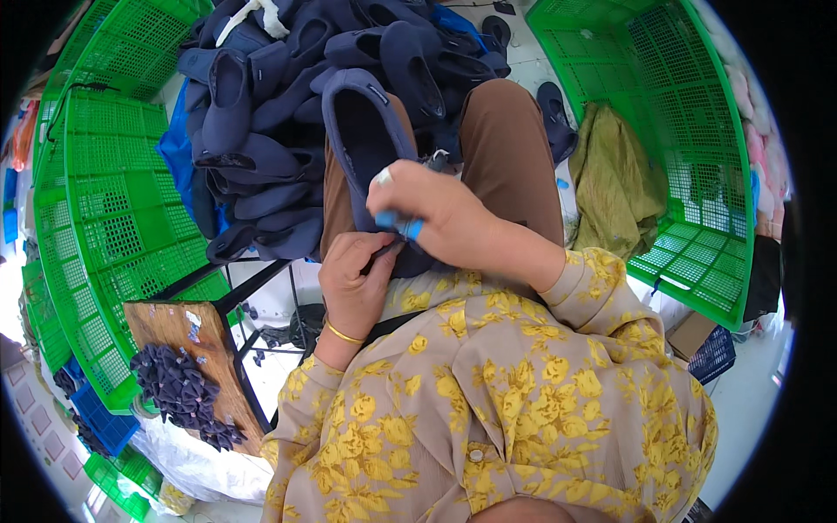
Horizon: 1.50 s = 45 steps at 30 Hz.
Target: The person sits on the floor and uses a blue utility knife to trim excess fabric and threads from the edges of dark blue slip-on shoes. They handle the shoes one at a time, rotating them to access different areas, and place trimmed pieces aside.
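A dark navy slip-on shoe (pixel 359 118) rests on my lap between my knees, its opening facing up and its toe end toward me. My left hand (pixel 353 275) is closed, pinching dark material at the shoe's near end. Just above it, my right hand (pixel 432 209) is curled into a fist over the shoe, slightly blurred. White wrapping covers one of its fingers, and a blue band (pixel 399 225) shows at another. What the right fingers hold is hidden. The near end of the shoe is partly covered by both hands.
Beyond my knees lies a large pile of similar navy shoes (pixel 270 166) on blue sheeting. Green plastic crates stand left (pixel 122 235) and right (pixel 706 174), the right one with olive cloth (pixel 615 183) over its edge. Small dark fabric bows (pixel 179 383) heap on a wooden board (pixel 166 322).
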Tool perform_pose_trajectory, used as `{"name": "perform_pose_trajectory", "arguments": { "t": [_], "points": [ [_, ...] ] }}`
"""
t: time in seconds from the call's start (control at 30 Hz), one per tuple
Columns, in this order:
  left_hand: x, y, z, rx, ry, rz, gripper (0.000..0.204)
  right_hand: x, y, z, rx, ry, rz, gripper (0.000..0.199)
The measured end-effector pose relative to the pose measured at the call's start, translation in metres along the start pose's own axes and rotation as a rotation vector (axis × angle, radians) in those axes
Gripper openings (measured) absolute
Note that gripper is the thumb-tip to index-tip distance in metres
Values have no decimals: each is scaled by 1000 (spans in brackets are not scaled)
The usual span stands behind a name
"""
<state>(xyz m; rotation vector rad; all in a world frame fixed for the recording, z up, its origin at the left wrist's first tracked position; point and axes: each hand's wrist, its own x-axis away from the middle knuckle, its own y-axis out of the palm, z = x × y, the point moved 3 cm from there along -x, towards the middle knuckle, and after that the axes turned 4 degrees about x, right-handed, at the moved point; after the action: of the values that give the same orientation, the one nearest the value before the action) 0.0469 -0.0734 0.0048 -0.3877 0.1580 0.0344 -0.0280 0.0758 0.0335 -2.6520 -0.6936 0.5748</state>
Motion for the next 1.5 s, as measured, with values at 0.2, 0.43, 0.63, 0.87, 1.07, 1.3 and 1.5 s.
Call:
{"name": "perform_pose_trajectory", "arguments": {
  "t": [0.2,0.43,0.63,0.87,1.07,1.3,1.5],
  "points": [
    [-4,-1,1,2,-30,-21,16,-15,-39,-23,-1328,465,-75,7],
    [-5,0,0,-2,-5,-51,16,13,-38,-14,-206,301,-202,9],
    [-5,0,2,-8,5,-41,16,33,-28,-4,185,275,-327,32],
    [-5,-1,0,-33,36,-62,15,27,-27,-9,264,252,-383,25],
    [-6,-1,3,-17,-8,-49,15,26,-20,-5,331,269,-425,18],
    [-4,1,-2,-63,63,-83,18,28,-1,-4,498,283,-439,21],
    [-2,3,5,-155,145,-74,22,30,-9,-7,507,326,-429,15]
  ]
}}
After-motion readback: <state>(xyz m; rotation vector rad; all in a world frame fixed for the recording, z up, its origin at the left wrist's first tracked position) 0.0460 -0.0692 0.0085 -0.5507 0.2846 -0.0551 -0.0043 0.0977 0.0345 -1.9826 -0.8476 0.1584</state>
